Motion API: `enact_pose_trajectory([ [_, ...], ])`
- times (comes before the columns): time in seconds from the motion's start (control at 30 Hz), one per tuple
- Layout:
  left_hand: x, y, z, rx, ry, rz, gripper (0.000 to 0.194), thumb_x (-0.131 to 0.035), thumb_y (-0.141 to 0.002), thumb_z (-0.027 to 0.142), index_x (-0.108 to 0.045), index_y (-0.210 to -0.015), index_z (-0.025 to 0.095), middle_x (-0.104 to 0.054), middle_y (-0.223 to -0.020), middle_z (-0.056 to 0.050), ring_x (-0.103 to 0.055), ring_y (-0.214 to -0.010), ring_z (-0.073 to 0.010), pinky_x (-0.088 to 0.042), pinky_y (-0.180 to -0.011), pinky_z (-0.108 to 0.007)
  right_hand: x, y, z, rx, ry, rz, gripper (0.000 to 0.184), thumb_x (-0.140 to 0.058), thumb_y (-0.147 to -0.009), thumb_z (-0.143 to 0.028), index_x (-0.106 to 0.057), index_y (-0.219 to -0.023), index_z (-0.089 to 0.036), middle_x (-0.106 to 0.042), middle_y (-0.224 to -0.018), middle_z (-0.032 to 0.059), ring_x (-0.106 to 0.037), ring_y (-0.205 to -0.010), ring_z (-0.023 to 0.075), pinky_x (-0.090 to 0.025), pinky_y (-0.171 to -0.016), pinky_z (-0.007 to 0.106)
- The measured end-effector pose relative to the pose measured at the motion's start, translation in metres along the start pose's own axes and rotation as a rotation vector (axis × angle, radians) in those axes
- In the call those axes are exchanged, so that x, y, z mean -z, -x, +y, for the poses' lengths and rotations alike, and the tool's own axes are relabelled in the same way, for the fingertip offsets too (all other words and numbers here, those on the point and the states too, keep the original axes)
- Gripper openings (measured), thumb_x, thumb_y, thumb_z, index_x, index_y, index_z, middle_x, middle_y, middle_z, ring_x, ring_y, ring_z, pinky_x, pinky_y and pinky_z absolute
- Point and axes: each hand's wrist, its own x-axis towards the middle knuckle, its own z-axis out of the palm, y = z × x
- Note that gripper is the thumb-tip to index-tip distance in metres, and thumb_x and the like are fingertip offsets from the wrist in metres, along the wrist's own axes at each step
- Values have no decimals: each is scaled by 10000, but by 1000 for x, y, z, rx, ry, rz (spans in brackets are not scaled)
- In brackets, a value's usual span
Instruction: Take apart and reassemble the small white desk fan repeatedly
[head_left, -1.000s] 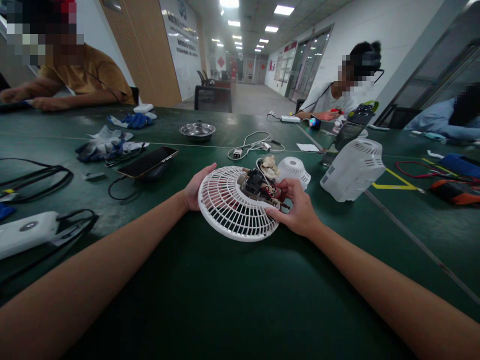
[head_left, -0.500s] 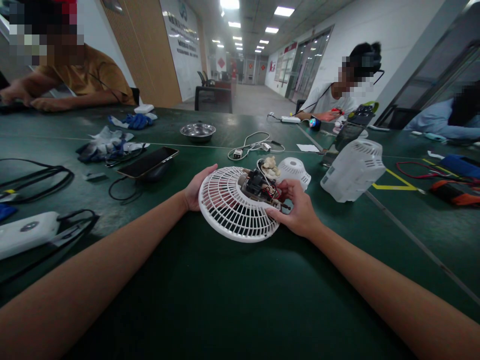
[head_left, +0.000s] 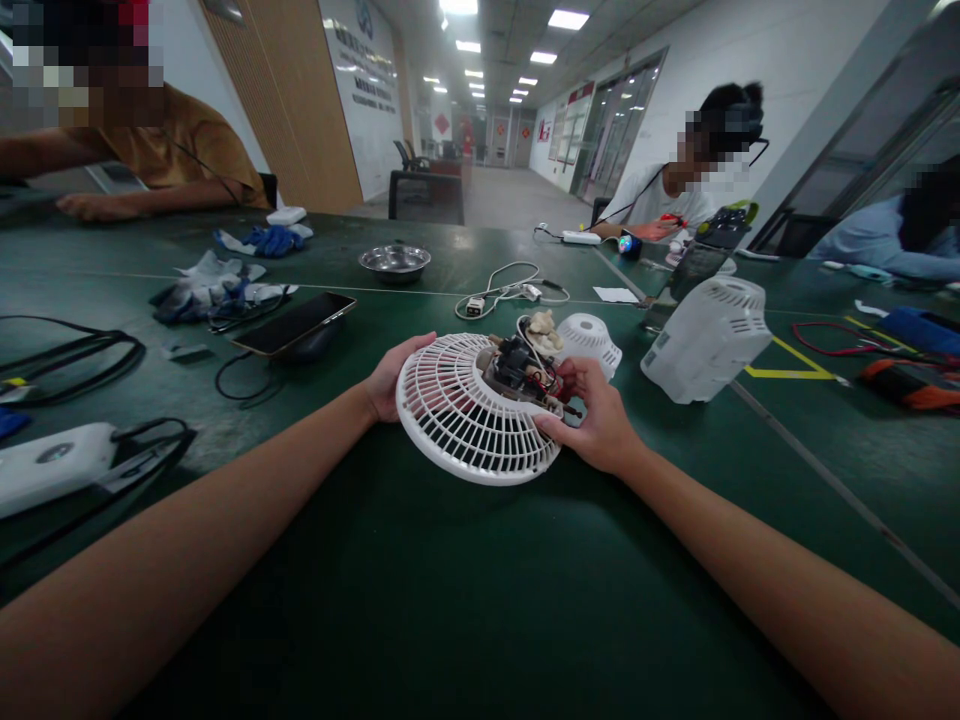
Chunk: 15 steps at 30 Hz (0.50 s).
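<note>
A white fan grille is held tilted above the green table, its motor side facing up. The exposed fan motor, with wires and a cream-coloured part on top, sits at the grille's centre. My left hand is closed around the grille's left edge, with some fingers hidden beneath it. At the right, my right hand grips the grille with the thumb on its rim and the fingers at the motor's wires. Just behind lies a white vented cover. A larger white housing stands to the right.
A phone, gloves and a white power strip lie left. Beyond the fan are a metal bowl and a coiled cable. An orange-black tool lies far right. Several people sit around the table.
My hands and the fan grille stay almost still. The person at the left has stretched an arm out toward the left.
</note>
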Motion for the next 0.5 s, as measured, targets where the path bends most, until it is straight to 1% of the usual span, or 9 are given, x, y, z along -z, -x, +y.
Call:
enact_pose_trajectory([
  [0.27, 0, 2, -1, -7, 8, -14, 590, -395, -984, 461, -493, -1429, 86, -724, -1161, -203, -709, -1080, -363, -549, -962, -589, 1, -1, 0, 4, 0, 3, 572, -793, -761, -470, -441, -1156, -255, -620, -1074, 77, -641, -913, 249, -561, -781, 422],
  [0.4, 0, 3, -1, -9, 15, -10, 582, -403, -982, 456, -514, -1417, 86, -720, -1171, -207, -707, -1079, -366, -546, -965, -588, 2, -1, -1, 9, -2, -1, 559, -785, -765, -467, -444, -1153, -252, -613, -1062, 72, -636, -889, 241, -557, -771, 418],
  [0.5, 0, 3, -1, -10, 10, -3, 570, -407, -977, 457, -539, -1401, 101, -723, -1166, -200, -706, -1072, -371, -547, -959, -596, 3, 0, -2, 3, 10, -21, 588, -791, -755, -475, -437, -1173, -258, -608, -1058, 69, -629, -891, 242, -560, -773, 418],
])
